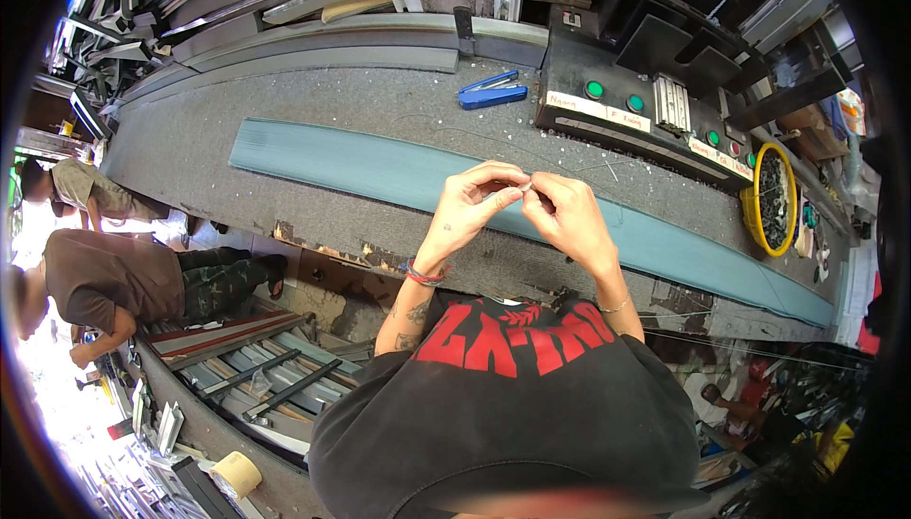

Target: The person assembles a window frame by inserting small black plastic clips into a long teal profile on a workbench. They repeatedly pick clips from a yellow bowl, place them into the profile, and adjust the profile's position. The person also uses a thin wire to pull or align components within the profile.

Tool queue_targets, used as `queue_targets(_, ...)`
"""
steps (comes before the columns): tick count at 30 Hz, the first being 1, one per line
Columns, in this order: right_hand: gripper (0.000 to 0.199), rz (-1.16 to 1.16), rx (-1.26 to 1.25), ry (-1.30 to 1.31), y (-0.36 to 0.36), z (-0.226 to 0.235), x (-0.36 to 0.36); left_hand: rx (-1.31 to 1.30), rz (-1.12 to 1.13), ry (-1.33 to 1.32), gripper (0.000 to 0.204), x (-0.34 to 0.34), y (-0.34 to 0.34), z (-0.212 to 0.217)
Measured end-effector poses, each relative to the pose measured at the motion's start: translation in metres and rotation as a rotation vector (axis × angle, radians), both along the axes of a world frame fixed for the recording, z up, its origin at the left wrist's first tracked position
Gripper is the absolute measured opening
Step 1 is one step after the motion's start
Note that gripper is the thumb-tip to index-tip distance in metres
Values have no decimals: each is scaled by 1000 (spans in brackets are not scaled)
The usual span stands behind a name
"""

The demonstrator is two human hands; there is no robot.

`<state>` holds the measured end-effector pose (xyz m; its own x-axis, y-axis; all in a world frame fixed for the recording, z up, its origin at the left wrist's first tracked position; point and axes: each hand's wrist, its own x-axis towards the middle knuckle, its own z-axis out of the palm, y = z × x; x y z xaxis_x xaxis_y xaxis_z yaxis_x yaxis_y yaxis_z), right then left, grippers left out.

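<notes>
In the head view, the left hand [467,204] and right hand [571,220] together pinch a tiny pale piece [525,187], likely for fine control, over the long blue-green strip [342,160], which lies lengthwise toward the bench's [380,97] right edge, presumably for full support.

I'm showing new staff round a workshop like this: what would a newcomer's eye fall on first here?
The long teal strip would likely catch it first, running slantwise along the grey bench. Over its middle, the left hand and right hand meet; what they hold, if anything, is too small to tell. Then the yellow basket of dark bits stands out toward the right end.
</notes>
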<state>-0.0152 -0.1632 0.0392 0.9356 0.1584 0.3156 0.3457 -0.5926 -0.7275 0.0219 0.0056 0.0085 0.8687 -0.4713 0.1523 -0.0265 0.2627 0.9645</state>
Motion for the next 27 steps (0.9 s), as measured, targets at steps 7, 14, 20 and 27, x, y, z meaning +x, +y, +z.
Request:
queue_targets(7,10,13,-7,27,-6,3,-4,72,-25,-60,13,2,-4,5)
queue_targets(14,10,7,14,-20,-6,-1,-4,215,25,-338,10,2,-3,12)
queue_targets(20,7,-27,69,42,-5,-3,-10,209,108,-397,17,-2,-3,13)
queue_targets(27,6,-16,221,23,-4,-5,-14,118,75,-187,30,-8,-4,9)
